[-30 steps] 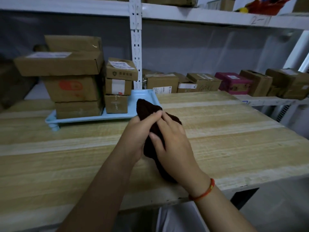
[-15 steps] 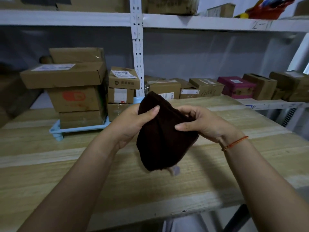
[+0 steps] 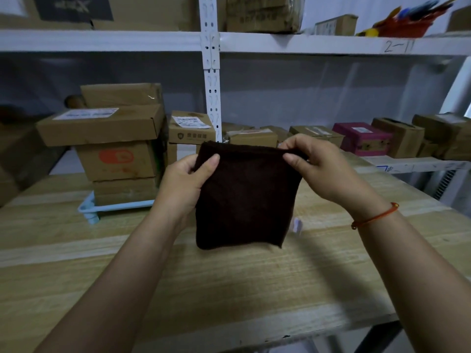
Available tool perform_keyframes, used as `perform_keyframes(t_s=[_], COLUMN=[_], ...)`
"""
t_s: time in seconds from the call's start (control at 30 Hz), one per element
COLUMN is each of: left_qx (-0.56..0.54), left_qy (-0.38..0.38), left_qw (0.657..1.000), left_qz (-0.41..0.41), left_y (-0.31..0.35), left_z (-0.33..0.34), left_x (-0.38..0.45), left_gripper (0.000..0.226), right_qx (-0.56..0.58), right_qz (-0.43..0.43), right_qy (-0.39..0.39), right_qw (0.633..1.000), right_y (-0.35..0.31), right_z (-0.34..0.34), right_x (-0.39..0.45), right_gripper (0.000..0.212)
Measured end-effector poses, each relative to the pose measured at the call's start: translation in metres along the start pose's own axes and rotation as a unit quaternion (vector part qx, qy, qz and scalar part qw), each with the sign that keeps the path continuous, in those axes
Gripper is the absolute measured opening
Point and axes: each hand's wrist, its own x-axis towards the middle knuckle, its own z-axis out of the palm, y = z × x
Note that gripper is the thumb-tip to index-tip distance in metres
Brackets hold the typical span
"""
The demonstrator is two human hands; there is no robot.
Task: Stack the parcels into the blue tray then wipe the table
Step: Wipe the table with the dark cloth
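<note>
Both hands pinch the top corners of a dark brown cloth (image 3: 246,197), left hand (image 3: 184,182) and right hand (image 3: 325,169), holding it spread above the wooden counter (image 3: 229,289). Stacked cardboard parcels (image 3: 119,154) sit in the blue tray (image 3: 88,208) near the counter's far left edge.

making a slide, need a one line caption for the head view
Left hand and right hand hold a dark brown cloth above the wooden table.
</note>
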Motion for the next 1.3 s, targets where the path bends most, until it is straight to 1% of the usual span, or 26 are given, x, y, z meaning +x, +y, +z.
perform_keyframes(t_s=[0.07, 0.1, 0.17, 0.27, 0.33, 0.37, 0.4, 0.43, 0.47, 0.5, 0.53, 0.6, 0.67, 0.73, 0.77, 0.8, 0.87, 0.9, 0.97, 1.0, 1.03, 1.07, 1.1, 1.17, 1.23, 1.3], left_qx=[-0.008, -0.02, -0.068, -0.18, -0.243, -0.259, -0.256, -0.255, -0.251, -0.269, -0.267, -0.247, -0.239, -0.191, -0.183, -0.183, -0.176, -0.175, -0.199, -0.202, -0.21, -0.21, -0.212, -0.195, -0.144, -0.105], left_qy=[-0.016, -0.026, -0.044, -0.072, -0.101, -0.118, -0.131, -0.14, -0.149, -0.164, -0.173, -0.162, -0.172, -0.158, -0.147, -0.156, -0.174, -0.176, -0.168, -0.169, -0.178, -0.178, -0.179, -0.143, -0.086, -0.029], left_qw=[1.0, 0.999, 0.997, 0.981, 0.964, 0.957, 0.954, 0.95, 0.947, 0.935, 0.933, 0.939, 0.934, 0.948, 0.949, 0.944, 0.938, 0.938, 0.927, 0.921, 0.912, 0.91, 0.909, 0.92, 0.943, 0.963], left_qz=[0.0, 0.0, 0.004, 0.005, -0.026, -0.056, -0.085, -0.118, -0.137, -0.16, -0.166, -0.176, -0.204, -0.198, -0.211, -0.226, -0.241, -0.243, -0.269, -0.288, -0.303, -0.309, -0.31, -0.309, -0.288, -0.249], left_y=[-0.003, -0.003, -0.002, 0.005, 0.013, 0.016, 0.017, 0.019, 0.017, 0.017, 0.013, 0.01, 0.014, 0.012, 0.015, 0.01, 0.001, -0.005, -0.023, -0.031, -0.035, -0.041, -0.045, -0.057, -0.064, -0.07], left_z=[-0.003, -0.004, -0.005, -0.001, 0.006, 0.013, 0.02, 0.028, 0.034, 0.04, 0.042, 0.046, 0.052, 0.049, 0.049, 0.047, 0.041, 0.036, 0.024, 0.02, 0.018, 0.018, 0.019, 0.022, 0.028, 0.031], left_x=[0.004, 0.005, 0.006, 0.009, 0.012, 0.012, 0.011, 0.006, 0.001, -0.005, -0.009, -0.015, -0.012, -0.002, 0.001, 0.004, 0.007, 0.008, 0.008, 0.005, 0.001, 0.0, 0.001, 0.01, 0.021, 0.033], left_gripper=[0.019, 0.02, 0.023, 0.036, 0.04, 0.038, 0.033, 0.028, 0.026, 0.024, 0.024, 0.031, 0.038, 0.051, 0.054, 0.047, 0.019, 0.023, 0.044, 0.056, 0.061, 0.057, 0.047, 0.036, 0.033, 0.036], right_qx=[0.014, 0.04, 0.133, 0.285, 0.372, 0.394, 0.392, 0.373, 0.352, 0.338, 0.324, 0.285, 0.243, 0.193, 0.171, 0.155, 0.141, 0.137, 0.132, 0.13, 0.123, 0.111, 0.102, 0.109, 0.172, 0.267], right_qz=[-0.018, -0.022, -0.032, -0.069, -0.08, -0.086, -0.095, -0.103, -0.107, -0.105, -0.104, -0.111, -0.106, -0.104, -0.104, -0.102, -0.09, -0.079, -0.034, 0.005, 0.051, 0.102, 0.15, 0.234, 0.293, 0.327], right_qy=[0.004, -0.006, -0.051, -0.125, -0.138, -0.134, -0.121, -0.105, -0.093, -0.087, -0.087, -0.088, -0.084, -0.056, -0.038, -0.02, 0.022, 0.051, 0.11, 0.135, 0.154, 0.164, 0.167, 0.152, 0.116, 0.06], right_qw=[1.0, 0.999, 0.989, 0.948, 0.914, 0.905, 0.907, 0.916, 0.925, 0.931, 0.936, 0.948, 0.961, 0.974, 0.979, 0.982, 0.986, 0.986, 0.985, 0.982, 0.979, 0.975, 0.969, 0.954, 0.933, 0.904], right_y=[-0.005, -0.008, -0.017, -0.032, -0.044, -0.05, -0.054, -0.058, -0.06, -0.062, -0.063, -0.062, -0.061, -0.056, -0.052, -0.049, -0.042, -0.037, -0.025, -0.016, -0.007, 0.006, 0.018, 0.044, 0.065, 0.078], right_z=[-0.002, -0.004, -0.008, -0.009, -0.005, -0.002, 0.002, 0.006, 0.009, 0.012, 0.014, 0.016, 0.015, 0.017, 0.019, 0.023, 0.03, 0.033, 0.035, 0.036, 0.038, 0.042, 0.046, 0.059, 0.073, 0.087], right_x=[0.001, 0.001, 0.0, -0.003, 0.001, 0.004, 0.008, 0.011, 0.015, 0.018, 0.02, 0.022, 0.023, 0.024, 0.025, 0.025, 0.025, 0.027, 0.033, 0.039, 0.045, 0.052, 0.058, 0.073, 0.084, 0.096], right_gripper=[0.019, 0.021, 0.022, 0.018, 0.022, 0.023, 0.02, 0.017, 0.015, 0.014, 0.016, 0.018, 0.021, 0.023, 0.021, 0.02, 0.017, 0.016, 0.012, 0.009, 0.008, 0.011, 0.015, 0.022, 0.024, 0.022])
